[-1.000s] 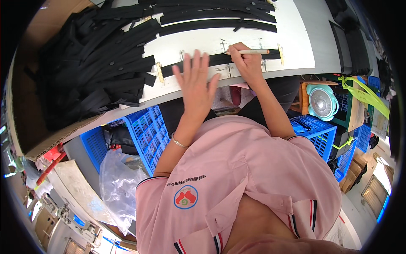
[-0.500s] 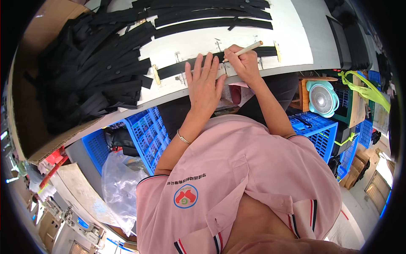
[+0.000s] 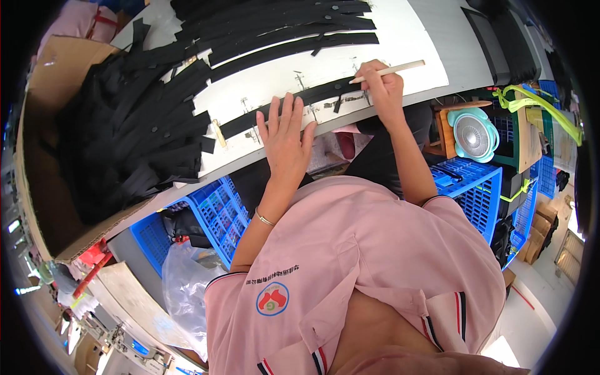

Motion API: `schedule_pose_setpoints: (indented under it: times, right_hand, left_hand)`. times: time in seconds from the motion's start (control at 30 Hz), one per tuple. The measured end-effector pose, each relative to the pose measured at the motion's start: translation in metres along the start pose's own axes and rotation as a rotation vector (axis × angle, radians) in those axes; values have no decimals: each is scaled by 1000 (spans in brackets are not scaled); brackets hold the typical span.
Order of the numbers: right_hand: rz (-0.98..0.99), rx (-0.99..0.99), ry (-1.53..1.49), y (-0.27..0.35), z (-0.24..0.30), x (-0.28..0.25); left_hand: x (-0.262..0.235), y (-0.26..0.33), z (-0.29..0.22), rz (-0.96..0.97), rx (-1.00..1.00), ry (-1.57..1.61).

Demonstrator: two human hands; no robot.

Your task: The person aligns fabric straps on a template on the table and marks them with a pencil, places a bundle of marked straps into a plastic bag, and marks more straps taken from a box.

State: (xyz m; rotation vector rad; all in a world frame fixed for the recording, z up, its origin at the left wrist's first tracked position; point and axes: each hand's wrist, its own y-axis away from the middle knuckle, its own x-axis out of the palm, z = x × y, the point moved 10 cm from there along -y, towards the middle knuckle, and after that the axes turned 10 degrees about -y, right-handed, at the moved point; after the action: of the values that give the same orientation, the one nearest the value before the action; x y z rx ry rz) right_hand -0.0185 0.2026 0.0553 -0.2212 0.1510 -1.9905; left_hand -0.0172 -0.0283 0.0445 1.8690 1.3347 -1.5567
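A black fabric strip (image 3: 325, 94) lies along the front of a white board (image 3: 406, 40) that carries drawn marks. My left hand (image 3: 286, 137) rests with spread fingers on the strip's left part. Farther right, my right hand (image 3: 384, 94) is closed round a pale pencil (image 3: 407, 65). The pencil's tip meets the strip or its upper edge, close to a small round dark piece. A short black tab hangs off the strip's lower edge between my hands. More black strips (image 3: 294, 45) lie in rows behind.
At the left, a cardboard box (image 3: 69, 56) holds a heap of black strips (image 3: 134, 137). Blue plastic crates (image 3: 215, 215) stand below the table on both sides, with a clear plastic bag (image 3: 187, 287) at the left. A turquoise fan (image 3: 474, 134) is at the right.
My right hand and the pencil have moved right along the strip. My left hand stays flat on it, and the view has shifted slightly.
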Motion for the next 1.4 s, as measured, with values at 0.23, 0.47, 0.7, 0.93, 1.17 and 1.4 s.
schedule_pose_setpoints:
  times: [0.23,0.47,0.7,0.93,1.17,1.4]
  right_hand:
    - [-32,39,180,-9,-15,-36]
    - [-12,-10,179,-8,-19,-32]
    - [12,-19,345,-9,-24,-33]
    - [32,-5,235,-4,-21,-37]
    - [96,-61,365,-7,-16,-25]
    - [-65,79,86,0,-29,-54]
  left_hand:
    - [1,-18,-23,-64,-25,113]
    - [19,-69,-73,-186,115,284]
    - [31,-73,-73,-202,93,267]
    - [31,-71,-73,-215,88,266]
    - [30,-71,-69,-225,89,259]
    - [17,-42,-70,-87,76,145]
